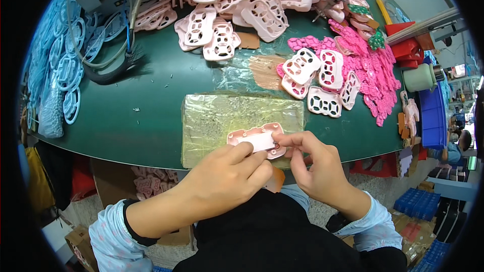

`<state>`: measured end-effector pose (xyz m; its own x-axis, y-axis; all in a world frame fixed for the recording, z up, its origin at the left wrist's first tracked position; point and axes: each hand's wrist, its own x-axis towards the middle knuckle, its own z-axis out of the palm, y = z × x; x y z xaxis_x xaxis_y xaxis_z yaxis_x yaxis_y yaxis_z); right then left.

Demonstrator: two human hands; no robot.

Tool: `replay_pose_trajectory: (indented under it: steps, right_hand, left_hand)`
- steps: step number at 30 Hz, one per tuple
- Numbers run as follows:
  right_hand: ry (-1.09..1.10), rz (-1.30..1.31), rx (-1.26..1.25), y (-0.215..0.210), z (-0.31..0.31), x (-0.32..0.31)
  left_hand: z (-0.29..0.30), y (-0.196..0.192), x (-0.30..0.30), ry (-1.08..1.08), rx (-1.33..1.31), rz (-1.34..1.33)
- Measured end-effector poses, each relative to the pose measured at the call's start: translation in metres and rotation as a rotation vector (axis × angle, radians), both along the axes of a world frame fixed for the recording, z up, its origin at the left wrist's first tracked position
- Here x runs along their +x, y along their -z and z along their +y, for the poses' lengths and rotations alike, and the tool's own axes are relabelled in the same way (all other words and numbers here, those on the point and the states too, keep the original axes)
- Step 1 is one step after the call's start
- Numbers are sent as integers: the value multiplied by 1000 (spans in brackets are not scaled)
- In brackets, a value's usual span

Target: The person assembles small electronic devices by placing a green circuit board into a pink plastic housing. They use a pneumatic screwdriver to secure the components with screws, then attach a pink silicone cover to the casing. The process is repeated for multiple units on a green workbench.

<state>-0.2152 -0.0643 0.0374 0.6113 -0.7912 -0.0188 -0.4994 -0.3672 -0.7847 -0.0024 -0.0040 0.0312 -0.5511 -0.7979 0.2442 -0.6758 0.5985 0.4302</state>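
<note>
Shell (243, 134) looked light, stiff, best held by its rim (229, 138); left hand (229, 172) half-curled over the insert (260, 142), right hand (318, 166) nearly pinched; holds were unclear.

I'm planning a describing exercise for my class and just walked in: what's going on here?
A person's left hand and right hand are both at a pale pink plastic shell with a white rectangular piece inside. The shell lies on a yellowish, film-wrapped rectangular slab on the green tabletop. More pale pink plastic parts are heaped beyond.
</note>
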Motion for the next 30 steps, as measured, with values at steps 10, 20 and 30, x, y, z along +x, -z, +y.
replay_pose_trajectory:
  steps: [10, 20, 30]
  right_hand:
    - [71, -81, 150, -12, 28, -1]
    - [121, -176, 421, -17, 33, -3]
    - [-305, 344, -387, -24, 12, 0]
  left_hand:
    - [1, 0, -1, -46, 39, 48]
    - [3, 3, -1, -67, 64, 93]
    - [0, 2, -1, -57, 45, 94]
